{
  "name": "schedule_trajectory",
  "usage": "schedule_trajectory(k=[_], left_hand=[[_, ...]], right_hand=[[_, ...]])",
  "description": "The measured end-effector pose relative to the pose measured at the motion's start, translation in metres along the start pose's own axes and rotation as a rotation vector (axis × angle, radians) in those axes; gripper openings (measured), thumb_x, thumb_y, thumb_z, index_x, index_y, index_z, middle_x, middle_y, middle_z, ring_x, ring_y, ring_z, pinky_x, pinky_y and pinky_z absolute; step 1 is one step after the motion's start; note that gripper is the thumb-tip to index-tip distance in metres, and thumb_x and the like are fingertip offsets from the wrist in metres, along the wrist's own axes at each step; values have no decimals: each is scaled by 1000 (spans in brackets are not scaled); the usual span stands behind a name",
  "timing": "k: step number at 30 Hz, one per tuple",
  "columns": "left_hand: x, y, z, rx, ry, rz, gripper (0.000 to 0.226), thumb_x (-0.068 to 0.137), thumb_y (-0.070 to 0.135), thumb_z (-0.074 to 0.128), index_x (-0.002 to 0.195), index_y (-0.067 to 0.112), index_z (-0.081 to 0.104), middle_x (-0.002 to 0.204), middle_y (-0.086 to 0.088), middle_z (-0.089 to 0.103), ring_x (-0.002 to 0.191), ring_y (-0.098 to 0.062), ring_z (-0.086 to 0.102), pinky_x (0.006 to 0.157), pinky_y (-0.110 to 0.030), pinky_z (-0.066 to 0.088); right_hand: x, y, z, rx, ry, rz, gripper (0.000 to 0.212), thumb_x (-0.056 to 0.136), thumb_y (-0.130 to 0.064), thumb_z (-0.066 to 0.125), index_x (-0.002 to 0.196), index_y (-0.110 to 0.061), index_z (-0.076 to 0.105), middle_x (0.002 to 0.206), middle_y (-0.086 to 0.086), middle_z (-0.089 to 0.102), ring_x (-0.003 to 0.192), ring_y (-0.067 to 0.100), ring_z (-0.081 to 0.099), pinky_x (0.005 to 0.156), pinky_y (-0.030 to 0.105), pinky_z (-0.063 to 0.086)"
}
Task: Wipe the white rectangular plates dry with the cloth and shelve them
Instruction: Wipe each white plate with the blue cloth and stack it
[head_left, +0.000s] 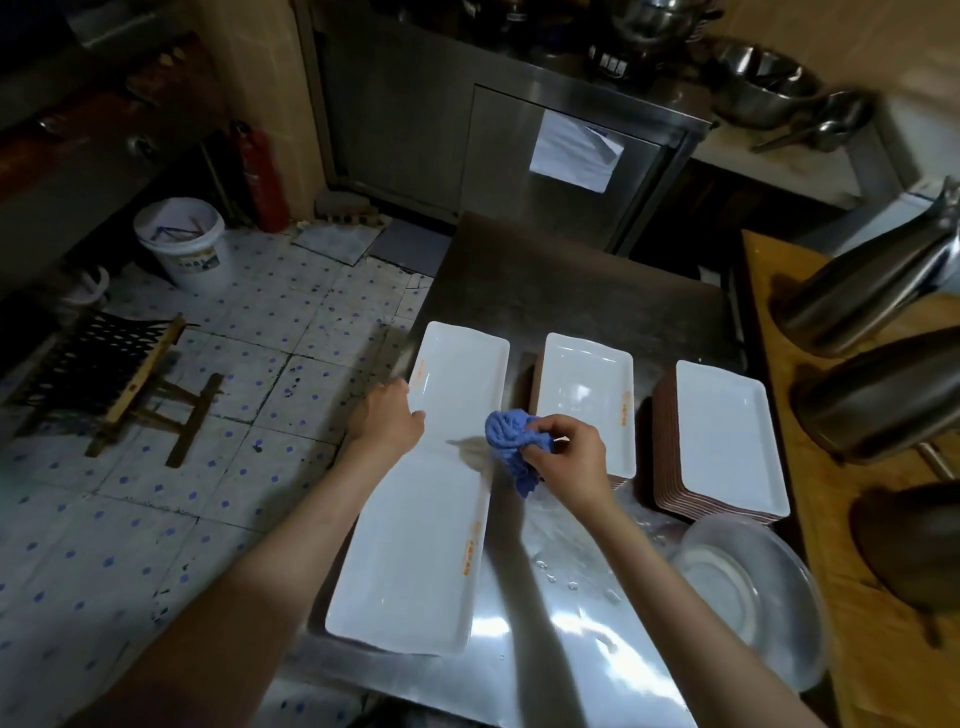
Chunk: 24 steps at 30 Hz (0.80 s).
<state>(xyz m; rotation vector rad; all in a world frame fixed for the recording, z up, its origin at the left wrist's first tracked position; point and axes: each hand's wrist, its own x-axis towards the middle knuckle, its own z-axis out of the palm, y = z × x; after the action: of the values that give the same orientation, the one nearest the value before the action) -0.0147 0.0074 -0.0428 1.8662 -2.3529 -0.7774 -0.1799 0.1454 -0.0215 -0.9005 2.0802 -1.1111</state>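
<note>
My left hand (387, 421) holds the left long edge of the far long plate (457, 384), fingers curled over the rim, thumb on the inner face. That far long plate sits at the left side of the steel table (566, 291), end to end with a near long plate (410, 561); I can't tell whether they overlap or only touch at the seam. Both are white and rectangular with small orange print near an edge. My right hand (569, 454) grasps the blue cloth (511, 441), bunched up, fingers clenched round it, the cloth hanging just over the right edge of the long plates, near the seam. Can't tell if the cloth touches the plate surface. A dark smear or shadow lies on the plate just left of the cloth. Right of my right hand, a middle plate stack (584, 400), white top plate, partly hidden by the hand. Further right, a right plate stack (727, 441), taller, brownish rims showing down its side. Near right corner: a round metal tray (753, 592), shiny, with a pale ring inside. Water drops on the table near me. Wooden counter (779, 291) on the right carries steel jugs (862, 306), tilted by the lens. On the tiled floor (234, 395) to the left: a white bucket (182, 244), a folding stool (119, 374), a red extinguisher (260, 176). A steel cabinet (519, 156) at the back has paper (574, 153) stuck on its door.
</note>
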Motion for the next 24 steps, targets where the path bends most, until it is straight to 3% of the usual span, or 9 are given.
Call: schedule_trajectory(k=[6,12,24], left_hand=[[27,-1,9,12,-140,-116,35,86,29,63,112,7,57,115,-13,61,104,-31,60,69,-32,44],[40,-11,17,4,-143,-110,15,83,15,62,94,5,63,101,-15,66,90,-31,64,61,-30,45],[42,-13,22,-106,-146,-88,27,88,2,52,115,-1,53,118,-19,58,101,-35,60,66,-33,47]], right_hand=[[11,-2,0,26,50,25,23,73,3,68,78,-19,66,80,-1,66,74,32,67,70,47,57],[13,-4,1,40,81,40,22,74,4,68,78,-18,66,84,4,67,74,34,67,70,47,58],[5,-4,3,36,91,62,30,75,4,68,71,-26,63,81,1,64,73,30,66,70,47,58]])
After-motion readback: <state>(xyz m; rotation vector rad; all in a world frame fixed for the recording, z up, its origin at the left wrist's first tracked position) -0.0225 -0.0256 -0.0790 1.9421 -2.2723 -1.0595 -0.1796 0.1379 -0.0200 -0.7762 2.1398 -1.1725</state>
